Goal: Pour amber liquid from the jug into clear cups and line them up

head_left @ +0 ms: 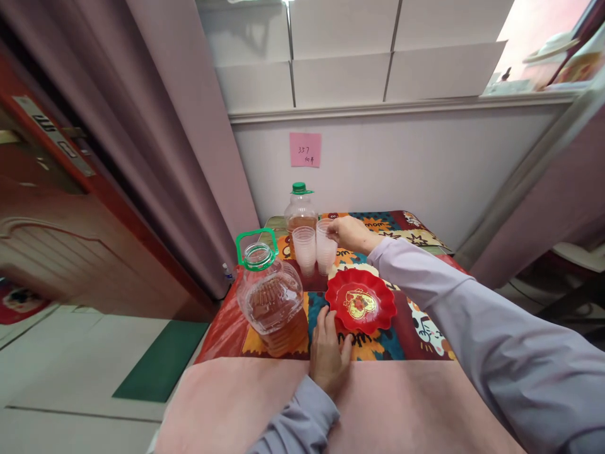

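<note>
My right hand (353, 234) reaches to the back of the table, its fingers pinched at the rim of the right stack of clear plastic cups (325, 255). Beside it on the left stands another stack of plastic cups (304, 252). My left hand (329, 354) rests on the table, fingers apart and holding nothing, close to the left edge of a red scalloped plate (345, 287) with a gold heart design. Left of that hand is a large uncapped plastic jug (269, 299) with a green handle and clear, brownish-looking contents.
A second jug (300, 205) with a green cap stands behind the cups. The table carries a colourful cartoon cloth (425, 328) and a pink cover (246, 403) at the front. A pink note (305, 149) is on the wall; a wooden door (94, 252) stands left.
</note>
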{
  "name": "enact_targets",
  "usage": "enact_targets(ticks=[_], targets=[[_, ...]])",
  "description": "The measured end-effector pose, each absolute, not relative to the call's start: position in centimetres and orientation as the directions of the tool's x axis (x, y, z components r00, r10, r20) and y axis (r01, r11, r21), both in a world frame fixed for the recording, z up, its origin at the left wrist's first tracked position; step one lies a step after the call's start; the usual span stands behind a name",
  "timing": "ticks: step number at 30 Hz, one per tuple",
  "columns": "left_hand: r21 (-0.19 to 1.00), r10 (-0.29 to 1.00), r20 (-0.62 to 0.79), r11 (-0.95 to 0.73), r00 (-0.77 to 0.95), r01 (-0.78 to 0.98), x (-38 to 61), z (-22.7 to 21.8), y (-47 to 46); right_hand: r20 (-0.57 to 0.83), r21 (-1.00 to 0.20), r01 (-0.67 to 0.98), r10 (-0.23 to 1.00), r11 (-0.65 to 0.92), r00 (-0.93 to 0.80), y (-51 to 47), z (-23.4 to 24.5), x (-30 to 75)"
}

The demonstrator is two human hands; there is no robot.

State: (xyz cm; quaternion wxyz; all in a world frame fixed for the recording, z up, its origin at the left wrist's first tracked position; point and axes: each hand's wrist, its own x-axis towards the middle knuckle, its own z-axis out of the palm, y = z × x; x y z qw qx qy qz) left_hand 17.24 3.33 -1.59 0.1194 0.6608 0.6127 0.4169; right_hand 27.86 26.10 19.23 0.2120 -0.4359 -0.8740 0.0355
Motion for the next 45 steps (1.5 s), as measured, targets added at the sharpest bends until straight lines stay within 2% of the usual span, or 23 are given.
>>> enact_targets(ticks=[9,12,15,18,21,24,27,30,35,39,41,45], targets=[[0.663,0.908,0.408,-0.224,-0.094,0.715,17.2,-1.6,3.3,0.401,-0.357,0.735,0.805,0.577,-0.437,26.6,19.1,28.3],[0.659,0.909,0.407,-0.221,-0.093,0.719,17.2,-1.7,3.3,0.465,-0.390,0.713,0.793,0.583,-0.394,26.3,19.6,28.3],[0.642,0.898,0.431,-0.236,-0.089,0.730,17.2,-1.9,3.4,0.626,-0.389,0.657,0.709,0.646,-0.325,25.3,21.3,29.0],[0.625,0.882,0.464,-0.259,-0.083,0.736,17.0,-2.1,3.5,0.802,-0.321,0.609,0.550,0.725,-0.232,22.9,22.9,31.1],[0.621,0.872,0.484,-0.284,-0.072,0.730,16.8,-2.1,3.7,0.887,-0.296,0.589,0.445,0.752,-0.122,19.1,21.9,33.9],[0.613,0.867,0.496,-0.311,-0.047,0.726,16.5,-1.9,3.9,0.863,-0.310,0.619,0.487,0.721,-0.134,15.5,16.8,36.2],[0.606,0.865,0.500,-0.316,-0.041,0.730,16.4,-1.5,3.9,0.744,-0.343,0.679,0.630,0.649,-0.226,13.5,10.0,37.3],[0.586,0.863,0.505,-0.315,-0.033,0.746,16.5,-1.2,3.8,0.661,-0.359,0.715,0.704,0.600,-0.259,13.0,5.4,37.5],[0.563,0.857,0.514,-0.304,-0.038,0.769,16.6,-1.0,3.8,0.649,-0.340,0.700,0.695,0.629,-0.310,13.3,4.1,38.0],[0.539,0.847,0.531,-0.309,-0.032,0.784,16.6,-0.8,3.8,0.679,-0.424,0.688,0.709,0.589,-0.188,13.4,4.0,39.5],[0.536,0.851,0.525,-0.306,-0.027,0.787,16.5,-0.8,3.8,0.647,-0.469,0.701,0.749,0.538,-0.143,13.4,3.6,40.0],[0.538,0.873,0.488,-0.284,-0.018,0.794,16.6,-0.8,3.8,0.547,-0.482,0.732,0.818,0.481,-0.177,13.5,2.9,39.2]])
